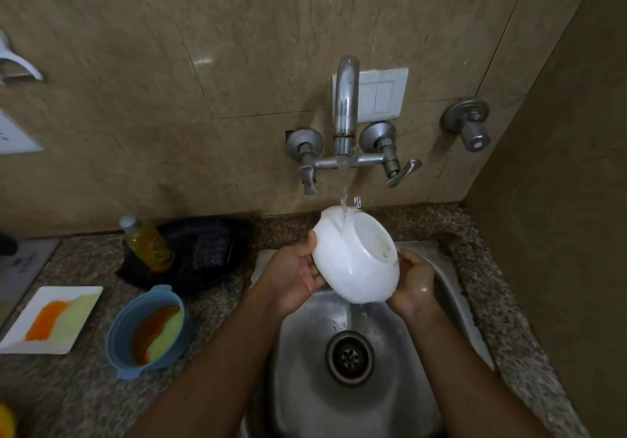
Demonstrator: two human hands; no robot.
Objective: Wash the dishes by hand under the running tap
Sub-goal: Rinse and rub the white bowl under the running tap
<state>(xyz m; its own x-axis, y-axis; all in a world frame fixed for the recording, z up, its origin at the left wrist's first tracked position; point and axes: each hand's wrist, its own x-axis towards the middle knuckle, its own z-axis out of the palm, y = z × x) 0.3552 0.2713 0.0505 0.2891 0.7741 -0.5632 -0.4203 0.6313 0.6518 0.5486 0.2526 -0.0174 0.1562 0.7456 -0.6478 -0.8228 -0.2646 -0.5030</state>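
Sink [420,386]: directly below both grips, steel basin with the drain straight under the held bowl. A dropped bowl would land here; I judge that the least harmful fall.

Bench [84,386]: speckled stone, left of the left grip. Water thrown off the bowl could wet it and the soiled ware standing there.

White bowl [353,261]: held between the two grips above the sink, turned bottom-up and tilted, base toward the tap. It looks wet and smooth, so it may slip if either grip loosens while it is turned.

Tap [346,105]: above and beyond the grips. Its stream strikes the bowl's upper edge and droplets already fly off there; a steeper tilt would likely send spray at the wall and the switch plate [380,94] behind the spout.

Blue bowl [147,330]: well left of the left grip, smeared with orange and pale sauce, not yet washed. Reaching for it with wet fingers risks knocking it.

White plate [51,319]: farther left again, same smears, lying near the bench edge.

Bottle [147,240]: beyond and left of the left grip, upright on a dark pan; a careless reach could topple it.

Left grip [295,274]: fingers curled round the bowl's left rim.

Right grip [414,285]: wet, fingers wrapped on the bowl's right side near its base.
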